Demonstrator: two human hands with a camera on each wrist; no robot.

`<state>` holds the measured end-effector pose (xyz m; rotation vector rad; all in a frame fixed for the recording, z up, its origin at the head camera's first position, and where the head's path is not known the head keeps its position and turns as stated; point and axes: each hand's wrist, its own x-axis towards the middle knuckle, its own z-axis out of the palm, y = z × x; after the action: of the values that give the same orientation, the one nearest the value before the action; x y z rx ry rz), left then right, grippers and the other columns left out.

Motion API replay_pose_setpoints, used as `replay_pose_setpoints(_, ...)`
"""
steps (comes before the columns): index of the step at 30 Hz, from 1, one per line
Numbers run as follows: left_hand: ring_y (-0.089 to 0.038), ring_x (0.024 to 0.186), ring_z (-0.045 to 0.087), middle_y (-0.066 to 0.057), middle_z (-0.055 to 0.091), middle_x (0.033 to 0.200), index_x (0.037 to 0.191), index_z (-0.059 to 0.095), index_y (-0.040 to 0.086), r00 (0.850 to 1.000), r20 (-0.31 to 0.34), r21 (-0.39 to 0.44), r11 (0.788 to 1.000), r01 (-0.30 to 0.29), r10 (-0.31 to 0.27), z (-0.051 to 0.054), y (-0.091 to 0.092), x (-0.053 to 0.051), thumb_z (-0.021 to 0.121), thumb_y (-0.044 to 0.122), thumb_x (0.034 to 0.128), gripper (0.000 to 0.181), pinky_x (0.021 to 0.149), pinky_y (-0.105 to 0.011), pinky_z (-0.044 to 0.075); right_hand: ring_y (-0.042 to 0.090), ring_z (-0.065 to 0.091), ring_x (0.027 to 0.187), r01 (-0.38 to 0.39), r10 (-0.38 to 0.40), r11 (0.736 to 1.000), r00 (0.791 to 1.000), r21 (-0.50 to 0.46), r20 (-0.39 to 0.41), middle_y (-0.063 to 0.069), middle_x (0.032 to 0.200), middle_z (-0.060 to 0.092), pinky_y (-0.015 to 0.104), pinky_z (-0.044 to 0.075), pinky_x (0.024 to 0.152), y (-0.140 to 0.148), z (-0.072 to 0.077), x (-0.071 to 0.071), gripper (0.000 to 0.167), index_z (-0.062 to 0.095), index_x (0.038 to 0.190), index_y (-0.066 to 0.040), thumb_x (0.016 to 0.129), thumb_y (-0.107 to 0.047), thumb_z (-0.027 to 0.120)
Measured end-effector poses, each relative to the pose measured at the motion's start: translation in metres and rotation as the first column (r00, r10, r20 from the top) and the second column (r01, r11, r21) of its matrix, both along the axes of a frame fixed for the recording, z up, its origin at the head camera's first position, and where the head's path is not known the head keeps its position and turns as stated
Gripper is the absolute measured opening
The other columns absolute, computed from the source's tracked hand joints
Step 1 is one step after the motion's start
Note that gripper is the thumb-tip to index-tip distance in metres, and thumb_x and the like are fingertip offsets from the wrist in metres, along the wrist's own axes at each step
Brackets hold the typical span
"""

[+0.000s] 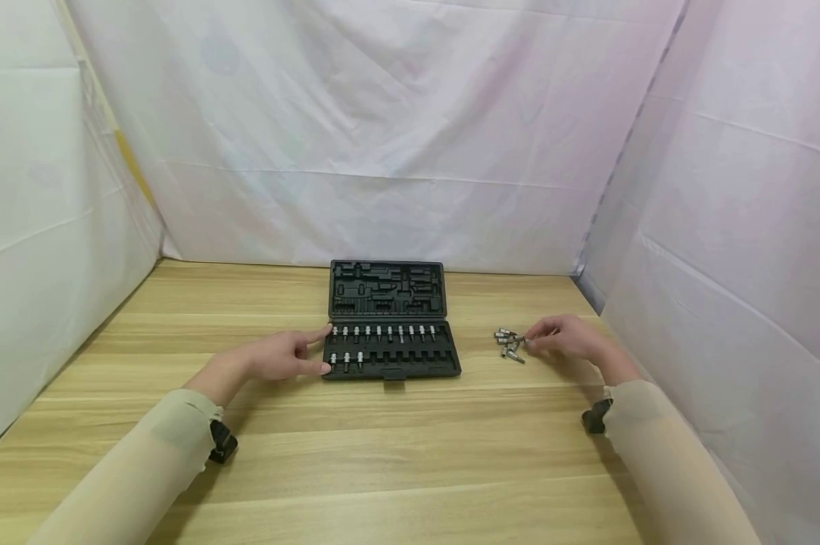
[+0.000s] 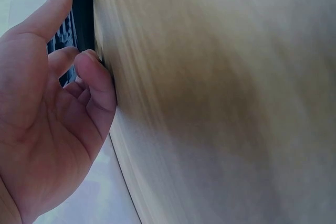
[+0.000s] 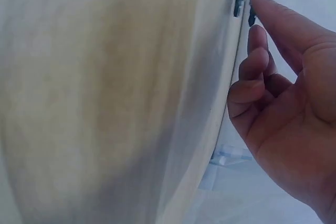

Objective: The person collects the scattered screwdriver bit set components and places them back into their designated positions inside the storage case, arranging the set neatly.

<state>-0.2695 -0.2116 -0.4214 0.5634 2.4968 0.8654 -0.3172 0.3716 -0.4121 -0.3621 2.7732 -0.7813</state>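
A black tool case (image 1: 392, 371) lies unfolded on the table, several metal bit sockets (image 1: 378, 331) standing in its far row. Three more bit sockets (image 1: 346, 359) occupy the left end of the near row. At the case's left edge rests my left hand (image 1: 283, 356), thumb and index finger spread along it; its other fingers (image 2: 94, 74) are bent beside the case. To the right, a small pile of loose bit sockets (image 1: 505, 341) lies on the wood. My right hand (image 1: 566, 337) pinches one bit socket (image 3: 252, 17) by the pile, partly hidden by the thumb.
The lid (image 1: 388, 291) of the case, with moulded recesses, lies back toward the rear curtain (image 1: 382, 151). Unfilled slots (image 1: 410, 357) run along the right part of the near row. White cloth also hangs on the left and right of the wooden table (image 1: 382, 454).
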Motion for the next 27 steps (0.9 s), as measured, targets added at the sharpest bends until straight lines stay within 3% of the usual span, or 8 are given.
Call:
replay_pose_setpoints(4,-0.019,0.076,0.053,-0.007,0.064,0.098,0.177,0.021,0.024,1.000,0.004,-0.002,1.000,-0.001,0.001,0.001,0.000,0.001,0.073,0.053,0.1033,0.095,0.075,-0.038,0.050,0.023,0.067,0.112,0.000,-0.001,0.999,1.000,-0.042,-0.029,0.009,0.123,0.079,0.037,0.053,0.093,-0.003,0.006,0.001,0.026,0.081,0.123,-0.013,0.105,-0.031,0.077)
replay_pose_setpoints(9,-0.019,0.073,0.053,-0.007,0.062,0.091,0.177,0.021,0.024,1.000,0.001,-0.005,1.000,-0.003,0.003,0.002,0.001,0.001,0.074,0.052,0.1031,0.095,0.073,-0.039,0.051,0.025,0.068,0.113,0.001,0.000,0.990,1.000,-0.140,0.012,0.013,0.126,0.075,0.037,0.057,0.090,-0.015,0.010,0.002,0.035,0.075,0.132,-0.009,0.108,-0.034,0.073)
replay_pose_setpoints(13,-0.019,0.076,0.054,-0.007,0.063,0.094,0.177,0.021,0.024,1.000,-0.001,-0.012,1.000,-0.002,0.002,0.001,0.001,0.001,0.074,0.053,0.1029,0.095,0.075,-0.038,0.051,0.033,0.070,0.109,-0.024,0.032,0.971,0.999,-0.239,0.030,0.020,0.126,0.074,0.044,0.058,0.089,-0.027,0.012,0.000,0.042,0.068,0.143,-0.007,0.108,-0.030,0.072)
replay_pose_setpoints(18,-0.020,0.081,0.055,-0.007,0.065,0.100,0.177,0.021,0.026,1.000,-0.006,-0.022,1.000,0.000,0.000,0.000,0.000,0.000,0.073,0.056,0.1028,0.095,0.077,-0.038,0.050,0.033,0.072,0.106,-0.044,0.055,0.947,0.998,-0.318,0.025,0.025,0.127,0.073,0.050,0.061,0.093,-0.042,0.011,-0.004,0.041,0.066,0.149,-0.011,0.112,-0.027,0.067)
replay_pose_setpoints(22,-0.020,0.081,0.056,-0.007,0.066,0.101,0.177,0.021,0.026,1.000,-0.009,-0.024,1.000,0.001,-0.001,0.001,0.000,0.001,0.073,0.055,0.1029,0.095,0.078,-0.038,0.051,0.030,0.073,0.104,-0.043,0.074,0.924,0.995,-0.381,0.068,0.027,0.124,0.071,0.045,0.064,0.093,-0.053,0.011,-0.005,0.045,0.060,0.154,-0.005,0.114,-0.026,0.063)
replay_pose_setpoints(27,-0.020,0.081,0.057,-0.007,0.066,0.101,0.177,0.022,0.026,1.000,-0.012,-0.027,1.000,0.000,0.000,0.001,0.000,0.001,0.073,0.056,0.1027,0.095,0.079,-0.038,0.051,0.033,0.077,0.112,-0.016,0.076,0.897,0.990,-0.442,0.119,0.030,0.133,0.068,0.044,0.064,0.100,-0.065,0.011,-0.005,0.052,0.053,0.157,0.000,0.111,-0.022,0.067)
